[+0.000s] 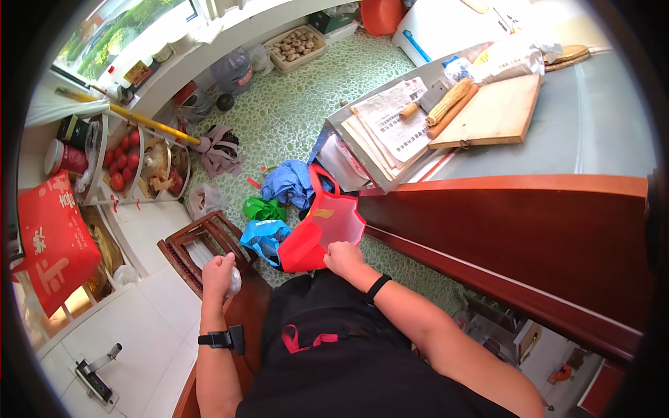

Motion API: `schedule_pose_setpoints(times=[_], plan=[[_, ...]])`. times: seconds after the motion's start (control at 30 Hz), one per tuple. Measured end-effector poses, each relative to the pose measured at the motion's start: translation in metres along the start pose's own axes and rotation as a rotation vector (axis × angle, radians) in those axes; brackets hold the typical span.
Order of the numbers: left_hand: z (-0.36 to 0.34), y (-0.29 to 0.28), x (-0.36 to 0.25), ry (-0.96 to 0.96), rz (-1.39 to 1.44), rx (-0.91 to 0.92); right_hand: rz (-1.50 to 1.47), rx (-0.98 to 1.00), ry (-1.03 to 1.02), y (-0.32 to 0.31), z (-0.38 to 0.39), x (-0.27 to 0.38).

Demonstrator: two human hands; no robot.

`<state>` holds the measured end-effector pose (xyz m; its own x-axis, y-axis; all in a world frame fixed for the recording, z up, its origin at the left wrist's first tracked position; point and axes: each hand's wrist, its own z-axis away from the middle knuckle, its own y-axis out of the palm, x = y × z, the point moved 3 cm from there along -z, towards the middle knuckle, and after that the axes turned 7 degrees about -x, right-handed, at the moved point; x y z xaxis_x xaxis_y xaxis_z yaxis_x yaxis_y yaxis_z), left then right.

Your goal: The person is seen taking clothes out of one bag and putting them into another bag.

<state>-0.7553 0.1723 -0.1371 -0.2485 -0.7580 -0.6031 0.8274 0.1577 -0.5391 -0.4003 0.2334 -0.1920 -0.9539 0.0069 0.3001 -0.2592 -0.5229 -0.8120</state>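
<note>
So the right hand [343, 259] is closed on the red bag [306, 242]'s near edge. Left hand [219, 274]'s curled around some clear plastic [235, 281], next to a wooden chair [226, 226].

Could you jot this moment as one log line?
left hand: holds clear plastic | right hand: grips red tote bag by its edge | nearby: light-blue bag, green plastic bag

At the left of the frame, a red bag [59, 240] carries large pale characters, with smaller lines near them. On the table [603, 118] at upper right, a white printed sheet [397, 115] bears rows of dark characters. At upper left, a yellow label [137, 72] is too small to read.
</note>
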Motion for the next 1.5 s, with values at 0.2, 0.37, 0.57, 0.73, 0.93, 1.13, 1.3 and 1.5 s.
schedule_pose_setpoints(times=[0.2, 0.37, 0.57, 0.73, 0.93, 1.13, 1.3, 1.5], plan=[[0.001, -0.012, 0.005, 0.040, -0.079, -0.026, -0.034, 0.228, 0.067, 0.011, 0.010, 0.000], [0.007, -0.006, 0.001, 0.015, -0.100, 0.005, -0.030, 0.433, -0.003, 0.011, 0.010, 0.005], [0.005, -0.007, 0.007, 0.076, -0.145, 0.019, -0.495, 0.548, 0.453, 0.012, 0.005, 0.011], [-0.001, -0.006, 0.015, 0.008, -0.062, 0.029, -0.713, 0.414, 0.552, 0.015, -0.003, 0.005], [-0.003, -0.016, 0.017, -0.004, -0.063, 0.019, -0.687, 0.238, 0.713, 0.013, -0.006, -0.034], [-0.003, -0.021, 0.013, 0.052, -0.138, 0.013, -0.602, 0.167, 0.865, 0.020, 0.009, -0.099], [-0.015, -0.023, 0.019, -0.004, -0.140, 0.048, -0.612, 0.181, 0.881, 0.026, 0.048, -0.130], [-0.009, -0.009, -0.001, 0.036, -0.079, 0.044, -0.510, 0.290, 1.017, 0.052, 0.116, -0.213]])
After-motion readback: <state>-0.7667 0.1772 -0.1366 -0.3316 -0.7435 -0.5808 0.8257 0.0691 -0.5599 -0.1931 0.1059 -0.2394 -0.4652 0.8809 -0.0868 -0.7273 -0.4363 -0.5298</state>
